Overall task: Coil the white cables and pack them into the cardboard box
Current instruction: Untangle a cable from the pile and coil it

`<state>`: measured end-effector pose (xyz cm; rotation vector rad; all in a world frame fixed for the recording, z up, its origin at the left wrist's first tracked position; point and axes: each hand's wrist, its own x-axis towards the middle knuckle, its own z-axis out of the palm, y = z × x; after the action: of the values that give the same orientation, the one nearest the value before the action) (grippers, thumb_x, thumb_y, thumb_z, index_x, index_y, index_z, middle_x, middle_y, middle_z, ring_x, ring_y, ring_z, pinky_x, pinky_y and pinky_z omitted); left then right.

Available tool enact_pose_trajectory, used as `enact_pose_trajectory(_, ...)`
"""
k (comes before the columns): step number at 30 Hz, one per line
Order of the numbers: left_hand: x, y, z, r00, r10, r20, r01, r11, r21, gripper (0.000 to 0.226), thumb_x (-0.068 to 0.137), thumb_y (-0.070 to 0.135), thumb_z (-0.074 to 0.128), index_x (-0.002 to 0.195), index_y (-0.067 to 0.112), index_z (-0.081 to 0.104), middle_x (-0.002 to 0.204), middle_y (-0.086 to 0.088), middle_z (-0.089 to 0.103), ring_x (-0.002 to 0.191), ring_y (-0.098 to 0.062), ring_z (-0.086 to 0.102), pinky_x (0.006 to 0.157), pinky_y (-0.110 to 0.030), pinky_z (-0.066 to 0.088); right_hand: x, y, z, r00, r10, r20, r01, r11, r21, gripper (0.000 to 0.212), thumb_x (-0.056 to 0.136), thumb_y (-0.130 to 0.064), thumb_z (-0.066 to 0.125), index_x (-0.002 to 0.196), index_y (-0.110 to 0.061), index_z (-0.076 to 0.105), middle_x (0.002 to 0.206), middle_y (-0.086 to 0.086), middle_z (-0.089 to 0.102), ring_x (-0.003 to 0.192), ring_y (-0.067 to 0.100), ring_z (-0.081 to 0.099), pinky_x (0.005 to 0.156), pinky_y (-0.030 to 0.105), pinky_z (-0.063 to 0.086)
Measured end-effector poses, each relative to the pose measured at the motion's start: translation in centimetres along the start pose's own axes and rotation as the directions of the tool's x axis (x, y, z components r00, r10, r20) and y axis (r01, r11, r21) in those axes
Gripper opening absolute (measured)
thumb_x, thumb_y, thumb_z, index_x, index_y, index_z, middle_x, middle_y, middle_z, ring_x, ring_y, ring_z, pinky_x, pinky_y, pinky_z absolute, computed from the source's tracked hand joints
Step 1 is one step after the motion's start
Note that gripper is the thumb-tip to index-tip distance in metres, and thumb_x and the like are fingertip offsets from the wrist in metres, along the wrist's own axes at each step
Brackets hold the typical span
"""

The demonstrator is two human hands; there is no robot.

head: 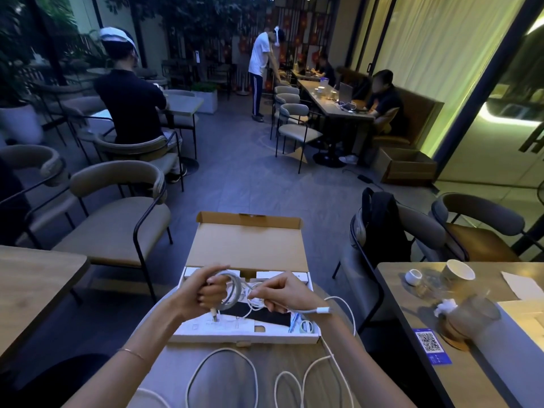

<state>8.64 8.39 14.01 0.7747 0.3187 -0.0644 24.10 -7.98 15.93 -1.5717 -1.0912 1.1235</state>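
Box: a flat cardboard box (248, 338) lies on the table (176, 369) at 12 o'clock from the person, its brown lid (247, 245) folded back and standing up; the inside is lined white.
Cable: a smooth, round white cable (232, 290) is wound into several loops above the box; its loose end (223, 375) trails in wide curves over the table toward 6 o'clock.
Left hand: the left hand (206, 293) is fisted around the loops, fingers curled tight, a plug (214, 315) poking down below it.
Right hand: the right hand (279, 293) pinches a run of the cable, whose white connector (319, 310) sticks out toward 3 o'clock.
Inside box: a dark flat panel (265, 315) and a blue pen (294, 320), partly hidden by both hands.
Around: a white cup (459, 270) sits on a neighbouring table at 2 o'clock; padded curved-back chairs (117, 219) stand at 10 o'clock.
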Motion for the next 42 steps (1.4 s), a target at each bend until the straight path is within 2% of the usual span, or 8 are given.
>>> enact_pose_trajectory(3, 0.9, 0.4, -1.6, 0.949, 0.177, 0.263, -0.096, 0.951, -0.294, 0.044, 0.097, 0.029, 0.042, 0.058, 0.011, 0.054, 0.042, 0.001, 0.029, 0.038, -0.013, 0.025, 0.036, -0.023, 0.019, -0.2, 0.5, 0.1, 0.999, 0.041, -0.012, -0.041, 0.999, -0.015, 0.027, 0.088, -0.019, 0.065, 0.098, 0.006, 0.07, 0.055, 0.001, 0.058, 0.039, 0.008, 0.041, 0.042, 0.015, 0.035)
enact_pose_trajectory(7, 1.8, 1.1, -1.1, 0.925, 0.371, 0.084, -0.312, 0.867, -0.388, 0.03, 0.095, 0.026, 0.046, 0.076, 0.007, 0.059, 0.054, 0.0, 0.038, 0.048, -0.009, 0.031, 0.044, -0.022, 0.034, -0.1, 1.2, 1.3, 0.995, 0.092, -0.032, -0.095, 0.987, -0.131, 0.021, 0.093, -0.009, 0.057, 0.102, 0.008, 0.065, 0.06, 0.001, 0.064, 0.046, 0.003, 0.055, 0.053, 0.018, 0.05)
enact_pose_trajectory(11, 3.3, 0.0, 1.0, 0.802, 0.419, -0.426, -0.473, 0.881, -0.022, 0.026, 0.096, 0.028, 0.038, 0.082, 0.009, 0.05, 0.046, 0.002, 0.044, 0.034, -0.006, 0.038, 0.035, -0.013, 0.034, 0.1, 1.2, 3.7, 0.995, 0.06, 0.082, -0.016, 0.888, -0.46, 0.02, 0.084, 0.002, 0.045, 0.09, -0.001, 0.064, 0.085, 0.024, 0.071, 0.064, 0.011, 0.06, 0.071, 0.033, 0.051)
enact_pose_trajectory(17, 2.7, -3.4, 2.6, 0.798, 0.444, -0.408, -0.055, 0.727, 0.684, 0.029, 0.101, 0.032, 0.033, 0.081, 0.014, 0.044, 0.062, -0.004, 0.048, 0.053, -0.017, 0.046, 0.048, -0.026, 0.035, 0.8, 0.0, 5.6, 0.998, -0.058, 0.014, 0.059, 0.942, -0.331, 0.022, 0.083, 0.003, 0.05, 0.093, 0.004, 0.07, 0.091, 0.023, 0.072, 0.062, -0.002, 0.061, 0.07, 0.021, 0.051)
enact_pose_trajectory(28, 1.4, -1.4, 3.0, 0.991, 0.048, -0.128, 0.02, 0.873, 0.487, 0.043, 0.1, 0.04, 0.027, 0.069, 0.016, 0.045, 0.049, 0.006, 0.02, 0.047, -0.012, 0.012, 0.043, -0.021, 0.012, 0.9, 0.6, 2.4, 0.88, -0.273, -0.39, 0.072, 0.886, -0.458, 0.024, 0.085, -0.007, 0.065, 0.107, -0.013, 0.073, 0.074, -0.016, 0.056, 0.068, -0.008, 0.055, 0.063, 0.004, 0.037)
enact_pose_trajectory(32, 1.0, -0.6, 2.7, 1.0, 0.016, 0.005, -0.017, 0.984, 0.175, 0.038, 0.094, 0.035, 0.036, 0.061, 0.018, 0.042, 0.043, 0.008, 0.027, 0.036, -0.005, 0.022, 0.036, -0.018, 0.019, 0.9, 2.1, 2.4, 0.871, -0.19, -0.453, 0.017, 0.934, -0.358, 0.014, 0.084, -0.014, 0.068, 0.095, -0.012, 0.077, 0.079, 0.003, 0.063, 0.075, 0.018, 0.063, 0.072, 0.032, 0.055)
enact_pose_trajectory(36, 1.3, 0.4, 2.6, 0.98, 0.168, 0.109, -0.15, 0.976, -0.156, 0.033, 0.095, 0.032, 0.041, 0.066, 0.016, 0.047, 0.044, 0.007, 0.033, 0.038, -0.007, 0.03, 0.038, -0.019, 0.026, 0.2, 2.6, 3.1, 0.936, 0.041, -0.349, -0.059, 0.997, -0.041, 0.011, 0.088, -0.008, 0.063, 0.088, -0.015, 0.072, 0.074, -0.005, 0.066, 0.057, 0.006, 0.06, 0.06, 0.028, 0.056)
enact_pose_trajectory(42, 2.1, 0.3, 4.3, 0.962, 0.265, -0.057, -0.268, 0.963, -0.042, 0.039, 0.098, 0.035, 0.028, 0.066, 0.016, 0.039, 0.043, 0.007, 0.031, 0.04, -0.007, 0.03, 0.04, -0.018, 0.032, -0.5, 0.7, 5.0, 0.978, 0.206, -0.035, -0.179, 0.91, 0.374, 0.021, 0.097, -0.006, 0.046, 0.083, -0.008, 0.061, 0.07, 0.0, 0.072, 0.06, 0.009, 0.063, 0.056, 0.019, 0.049)
